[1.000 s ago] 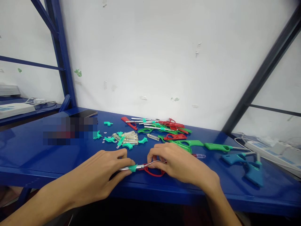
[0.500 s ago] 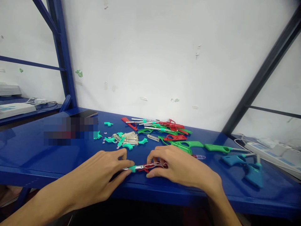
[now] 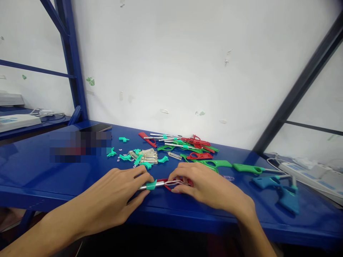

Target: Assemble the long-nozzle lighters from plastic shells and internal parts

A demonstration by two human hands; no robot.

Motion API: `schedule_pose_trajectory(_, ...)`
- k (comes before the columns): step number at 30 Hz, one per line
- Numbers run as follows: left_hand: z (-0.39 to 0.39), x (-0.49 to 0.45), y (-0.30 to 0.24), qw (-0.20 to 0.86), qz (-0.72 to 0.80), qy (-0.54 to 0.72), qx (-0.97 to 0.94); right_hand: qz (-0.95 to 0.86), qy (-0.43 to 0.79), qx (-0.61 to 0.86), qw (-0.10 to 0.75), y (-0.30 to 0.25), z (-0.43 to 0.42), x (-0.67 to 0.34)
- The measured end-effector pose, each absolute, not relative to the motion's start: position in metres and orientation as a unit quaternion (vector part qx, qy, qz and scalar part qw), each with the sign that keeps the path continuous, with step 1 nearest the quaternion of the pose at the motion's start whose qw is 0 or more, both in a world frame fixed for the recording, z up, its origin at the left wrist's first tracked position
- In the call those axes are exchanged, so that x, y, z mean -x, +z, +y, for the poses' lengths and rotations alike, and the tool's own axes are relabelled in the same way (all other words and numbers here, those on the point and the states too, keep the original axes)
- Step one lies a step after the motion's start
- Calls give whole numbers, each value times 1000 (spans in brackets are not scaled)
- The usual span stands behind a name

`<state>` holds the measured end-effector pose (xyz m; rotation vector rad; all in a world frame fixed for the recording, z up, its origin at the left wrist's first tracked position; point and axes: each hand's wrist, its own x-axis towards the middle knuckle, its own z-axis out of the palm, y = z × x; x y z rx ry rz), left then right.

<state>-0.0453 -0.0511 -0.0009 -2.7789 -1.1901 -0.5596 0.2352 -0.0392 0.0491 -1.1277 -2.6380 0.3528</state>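
Observation:
My left hand [image 3: 112,196] is closed, thumb and fingers pinching the silver lighter tube [image 3: 160,184] near its teal collar [image 3: 151,185]. My right hand [image 3: 211,185] curls round a red lighter casing [image 3: 166,187], which its fingers partly cover. Thin pale wires [image 3: 173,182] run from the tube's end toward the right fingers. The tube lies along the casing, close to the table's front edge; whether it is seated in it I cannot tell. Beyond the hands lie clear fuel cartridges [image 3: 150,157] and loose teal triggers [image 3: 125,157].
Red and green casings with silver tubes [image 3: 184,146] are heaped near the wall. To the right lie a green lighter [image 3: 248,168], two blue lighters [image 3: 289,198] and a clear purple-tinted screwdriver handle [image 3: 229,177]. A phone [image 3: 100,127] rests back left; white power strips sit at both sides.
Both hands have shifted slightly away from the front edge with the tube and casing. The tube has tilted, and more of the teal collar's face shows.

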Motion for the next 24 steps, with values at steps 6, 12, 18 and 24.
schedule_pose_trajectory(6, -52, 46, 4, 20, -370, -192, 909, -906, 112, 378, 153, 51, -43, -234)
schedule_pose_trajectory(12, -51, 44, 5, 38, -349, -230, 908, -912, 95, 357, 179, 51, -43, -230)
schedule_pose_trajectory(18, -50, 43, 3, 36, -344, -249, 905, -912, 86, 361, 172, 48, -42, -228)
schedule_pose_trajectory(24, -40, 41, -5, 22, -391, -234, 890, -903, 102, 393, 143, 48, -34, -236)
